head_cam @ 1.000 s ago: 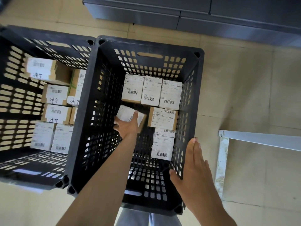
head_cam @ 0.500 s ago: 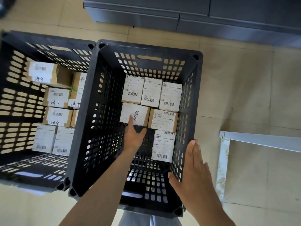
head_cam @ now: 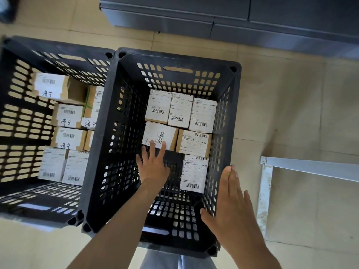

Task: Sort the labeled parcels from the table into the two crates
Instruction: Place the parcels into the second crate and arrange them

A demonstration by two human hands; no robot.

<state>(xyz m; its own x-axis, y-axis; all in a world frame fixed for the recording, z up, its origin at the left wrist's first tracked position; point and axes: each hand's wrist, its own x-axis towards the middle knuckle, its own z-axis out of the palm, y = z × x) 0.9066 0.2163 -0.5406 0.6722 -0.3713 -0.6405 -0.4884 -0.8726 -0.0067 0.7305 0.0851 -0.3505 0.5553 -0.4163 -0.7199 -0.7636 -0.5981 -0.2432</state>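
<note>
1. The parcel (head_cam: 159, 136) being dealt with lies flat, label up, on the floor of the right-hand crate (head_cam: 175, 61), in the second row beside a brown-edged parcel (head_cam: 193, 143) – apparently set there so the rows fill from the far wall forward.
2. The left hand (head_cam: 153, 165) is reached down into this crate with fingers straight and spread; only the fingertips (head_cam: 152, 145) are laid on the parcel's near edge. Nothing is gripped – the touch looks meant to nudge the parcel square against its neighbours.
3. The right hand (head_cam: 232, 202) is held flat and open against the crate's right wall, probably to steady the crate or the body while the other arm leans in.
4. Three parcels (head_cam: 180, 110) are lined along the far wall, and one more (head_cam: 194, 172) lies nearer, by the right wall.
5. The left-hand crate (head_cam: 58, 55) holds parcels with handwritten marks (head_cam: 68, 122), so the sorting seems to go by label.
6. A pale table frame (head_cam: 310, 167) is seen at the right.
</note>
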